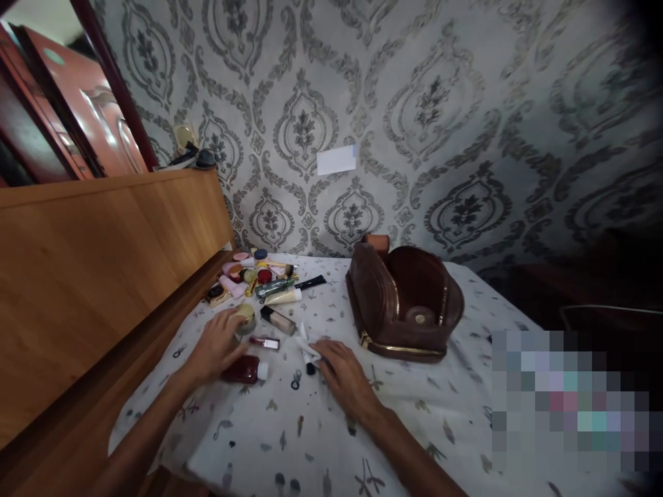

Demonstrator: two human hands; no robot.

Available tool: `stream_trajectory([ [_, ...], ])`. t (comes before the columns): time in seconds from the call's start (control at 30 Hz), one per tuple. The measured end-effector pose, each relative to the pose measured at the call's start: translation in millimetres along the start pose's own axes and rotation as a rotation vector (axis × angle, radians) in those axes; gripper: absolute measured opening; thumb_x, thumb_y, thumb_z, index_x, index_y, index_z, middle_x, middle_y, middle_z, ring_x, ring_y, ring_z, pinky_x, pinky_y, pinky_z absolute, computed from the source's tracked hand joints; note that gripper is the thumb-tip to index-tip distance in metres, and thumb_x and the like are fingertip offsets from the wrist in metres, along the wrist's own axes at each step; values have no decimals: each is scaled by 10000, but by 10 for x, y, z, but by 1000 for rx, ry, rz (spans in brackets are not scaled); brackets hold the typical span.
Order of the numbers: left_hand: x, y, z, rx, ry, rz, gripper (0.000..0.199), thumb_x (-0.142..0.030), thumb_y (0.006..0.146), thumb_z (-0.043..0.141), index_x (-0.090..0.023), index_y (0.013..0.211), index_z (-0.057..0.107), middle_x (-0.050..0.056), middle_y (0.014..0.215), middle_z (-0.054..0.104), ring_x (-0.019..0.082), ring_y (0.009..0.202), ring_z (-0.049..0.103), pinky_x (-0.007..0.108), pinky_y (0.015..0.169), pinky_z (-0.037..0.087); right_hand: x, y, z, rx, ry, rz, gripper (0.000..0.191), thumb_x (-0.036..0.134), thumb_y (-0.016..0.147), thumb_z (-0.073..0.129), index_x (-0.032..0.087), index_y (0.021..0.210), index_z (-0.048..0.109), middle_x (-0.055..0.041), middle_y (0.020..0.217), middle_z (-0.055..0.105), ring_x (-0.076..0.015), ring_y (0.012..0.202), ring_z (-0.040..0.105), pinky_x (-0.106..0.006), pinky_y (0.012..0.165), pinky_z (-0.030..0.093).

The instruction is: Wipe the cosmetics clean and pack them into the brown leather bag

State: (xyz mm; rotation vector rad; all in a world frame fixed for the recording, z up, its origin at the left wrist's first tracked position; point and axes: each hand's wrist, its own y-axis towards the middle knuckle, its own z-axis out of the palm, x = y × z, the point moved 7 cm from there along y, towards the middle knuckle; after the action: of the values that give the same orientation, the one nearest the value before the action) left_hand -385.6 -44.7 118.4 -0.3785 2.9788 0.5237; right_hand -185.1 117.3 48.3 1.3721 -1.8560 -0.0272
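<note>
My left hand (220, 344) curls its fingers against the left side of a round, gold-lidded jar (247, 315). Just below that hand lies a dark red bottle with a white cap (243, 370). My right hand (339, 373) pinches a crumpled white tissue (306, 345). A small black-ended item (311, 366) shows under the tissue, its other end hidden. Between the hands lie a black-capped foundation bottle (278, 320) and a small dark red tube with a pale label (264, 342).
A brown leather bag (404, 304) stands unzipped at the right. Several cosmetics, including a cream tube (283, 297) and a black tube (311, 282), are heaped at the back left. A wooden bed board (114, 276) rises on the left; a patterned wall (357, 96) stands behind.
</note>
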Motion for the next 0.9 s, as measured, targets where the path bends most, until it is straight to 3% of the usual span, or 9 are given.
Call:
stream_trajectory([
  [0.13,-488,-114,227,117,147,276,512,-455,879,611,-305,1352,483,99,1460,477,335,1377,372,629,1135,204,114,65,35,-14,21,2,332,121,887,439,214,1128,647,-99,1123,671,-270,1119,573,-456,995,456],
  [0.23,-632,-192,386,153,179,372,481,-485,907,572,-313,1347,482,72,1474,482,307,1375,393,631,1156,148,179,186,154,16,71,16,275,134,898,411,209,1063,618,-95,1047,651,-254,1037,585,-422,943,486],
  [0.33,-549,-185,451,111,236,344,357,-460,921,559,-273,1225,567,78,1430,531,297,1331,450,624,1157,157,195,343,358,26,145,31,253,195,926,394,217,1100,577,-97,1114,617,-245,1074,572,-415,966,477],
  [0.47,-348,-126,457,55,266,353,274,-441,890,605,-226,1059,624,85,1342,598,281,1284,496,589,1172,151,174,580,651,-57,286,72,193,239,912,424,224,1041,566,-95,1128,596,-260,1135,541,-463,1032,424],
  [0.63,-94,48,391,-11,288,355,84,-257,916,566,-211,933,634,64,1148,677,232,1133,591,542,1150,200,282,957,924,-89,428,69,144,228,890,414,208,957,540,-80,978,595,-236,970,569,-407,915,473],
  [0.77,70,239,290,3,334,232,98,-187,918,529,-199,921,626,75,1057,684,257,1046,617,536,1025,335,431,1220,1001,-61,477,49,149,226,886,425,207,978,541,-42,944,624,-197,904,590,-330,848,484],
  [0.9,182,356,205,71,361,100,183,-127,908,458,-194,925,628,92,963,682,294,955,629,533,931,386,452,1303,904,-80,516,67,138,251,874,455,218,944,569,3,871,641,-173,812,596,-273,748,481],
])
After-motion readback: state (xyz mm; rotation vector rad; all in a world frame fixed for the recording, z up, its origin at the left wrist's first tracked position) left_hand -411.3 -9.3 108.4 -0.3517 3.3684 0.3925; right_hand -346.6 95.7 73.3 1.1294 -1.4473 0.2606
